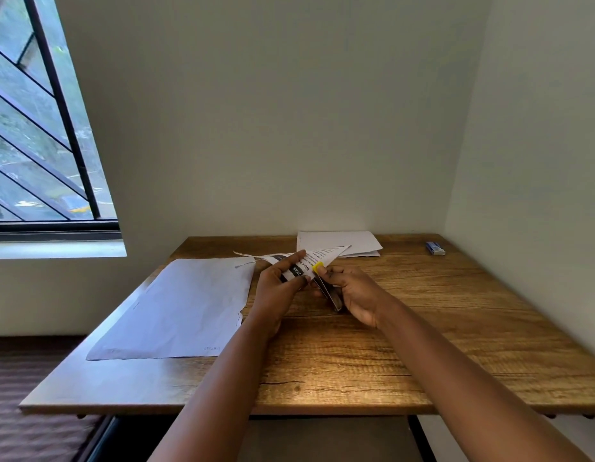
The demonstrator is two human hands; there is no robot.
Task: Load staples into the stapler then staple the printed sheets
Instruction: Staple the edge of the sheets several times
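Observation:
My left hand (279,285) grips a bundle of printed sheets (317,256) lifted off the wooden table (422,328), its black-and-white text facing me. My right hand (352,293) holds a slim metal stapler (327,290) with a yellow tip, and that tip sits at the corner of the sheets near my left thumb. A small blue staple box (435,248) lies at the table's far right. Whether the stapler's jaws are around the paper I cannot tell.
A large pile of white paper (176,311) lies face down on the left half of the table. More white sheets (339,241) rest at the back against the wall. Walls close the back and right sides; a barred window (39,128) is at the left.

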